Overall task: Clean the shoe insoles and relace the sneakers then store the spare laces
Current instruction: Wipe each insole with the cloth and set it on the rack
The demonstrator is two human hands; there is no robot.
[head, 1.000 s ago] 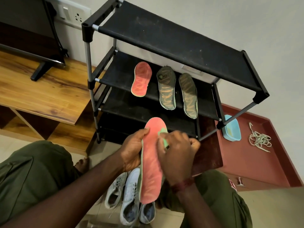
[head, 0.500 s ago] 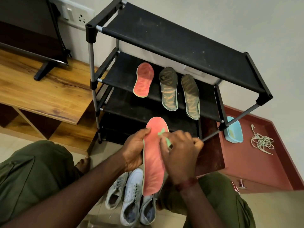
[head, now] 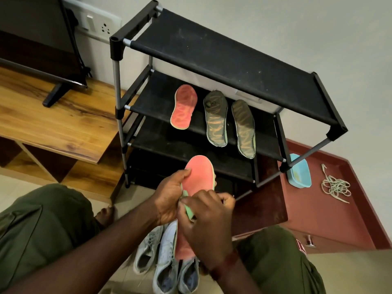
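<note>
My left hand (head: 169,198) grips a pink insole (head: 198,177) by its left edge and holds it upright in front of me. My right hand (head: 209,225) pinches a small light-green brush or cloth (head: 189,210) against the middle of that insole. Another pink insole (head: 184,107) and two dark, dirty insoles (head: 216,118) (head: 244,128) lie on the middle shelf of the black shoe rack (head: 222,54). Grey-white sneakers (head: 167,257) stand on the floor between my knees. A tangle of pale laces (head: 335,186) lies on the red cabinet top.
A light-blue dish (head: 299,174) sits on the red cabinet top (head: 318,213) beside the rack's right leg. A wooden TV unit (head: 53,124) with a TV stand is at the left. My knees in green trousers flank the sneakers.
My right hand with the green tool has slid down the insole from near the toe to its middle. The left hand keeps its grip.
</note>
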